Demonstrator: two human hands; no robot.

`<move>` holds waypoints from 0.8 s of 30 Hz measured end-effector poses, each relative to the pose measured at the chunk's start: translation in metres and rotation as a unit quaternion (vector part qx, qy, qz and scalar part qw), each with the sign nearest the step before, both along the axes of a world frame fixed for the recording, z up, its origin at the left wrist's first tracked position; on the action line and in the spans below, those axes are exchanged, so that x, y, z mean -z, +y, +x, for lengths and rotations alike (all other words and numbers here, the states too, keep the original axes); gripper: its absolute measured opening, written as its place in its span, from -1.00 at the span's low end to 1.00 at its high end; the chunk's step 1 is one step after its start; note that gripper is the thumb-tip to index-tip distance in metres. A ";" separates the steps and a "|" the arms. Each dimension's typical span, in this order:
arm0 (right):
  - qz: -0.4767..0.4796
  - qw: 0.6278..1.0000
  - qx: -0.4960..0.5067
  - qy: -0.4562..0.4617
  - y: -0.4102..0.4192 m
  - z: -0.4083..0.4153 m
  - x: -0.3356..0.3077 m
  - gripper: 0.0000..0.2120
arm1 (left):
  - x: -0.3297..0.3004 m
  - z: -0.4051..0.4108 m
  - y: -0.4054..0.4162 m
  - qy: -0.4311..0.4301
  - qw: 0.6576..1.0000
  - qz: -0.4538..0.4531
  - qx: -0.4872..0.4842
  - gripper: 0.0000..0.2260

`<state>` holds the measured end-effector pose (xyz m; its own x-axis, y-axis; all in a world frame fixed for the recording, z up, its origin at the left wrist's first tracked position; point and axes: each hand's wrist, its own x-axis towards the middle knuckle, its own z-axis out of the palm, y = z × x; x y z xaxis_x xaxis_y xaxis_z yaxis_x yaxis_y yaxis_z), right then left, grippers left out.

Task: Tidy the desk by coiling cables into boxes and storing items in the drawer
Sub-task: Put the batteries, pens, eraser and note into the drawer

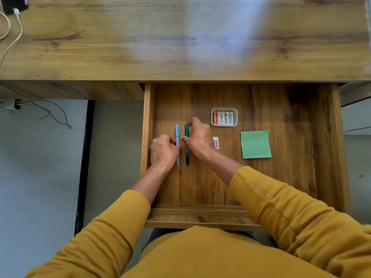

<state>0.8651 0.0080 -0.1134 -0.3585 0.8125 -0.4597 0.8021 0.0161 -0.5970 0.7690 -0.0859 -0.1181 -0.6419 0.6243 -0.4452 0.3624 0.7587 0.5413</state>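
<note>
The wooden drawer (301,177) is pulled out under the desk. On its floor at the left lie a light blue pen (177,133) and a green marker (187,155), side by side and pointing away from me. My left hand (163,151) pinches the blue pen at its middle. My right hand (197,138) pinches the green marker, one finger at its far end and the thumb at its middle.
In the drawer also sit a small tray of batteries (224,117), a white eraser (216,142) and a green sticky-note pad (255,144). A white cable (17,35) and a dark device (14,4) lie at the desk's far left corner. Thin wires (52,113) hang below the desk.
</note>
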 end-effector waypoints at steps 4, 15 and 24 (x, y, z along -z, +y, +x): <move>0.039 0.999 -0.025 -0.018 -0.002 -0.003 0.003 -0.59 | 0.003 0.002 -0.002 0.014 1.000 -0.002 0.005 -0.84; 0.069 0.997 -0.034 0.020 -0.010 0.002 0.011 -0.61 | 0.000 0.004 0.002 0.045 0.999 -0.009 0.013 -0.82; 0.067 0.997 -0.014 0.021 -0.014 0.003 0.010 -0.70 | 0.001 0.004 0.003 0.060 0.998 -0.002 0.010 -0.77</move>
<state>0.8678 -0.0056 -0.1230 -0.3978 0.8555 -0.3315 0.7747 0.1197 -0.6209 0.7729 -0.0829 -0.1192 -0.6785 0.6357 -0.3681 0.4396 0.7529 0.4898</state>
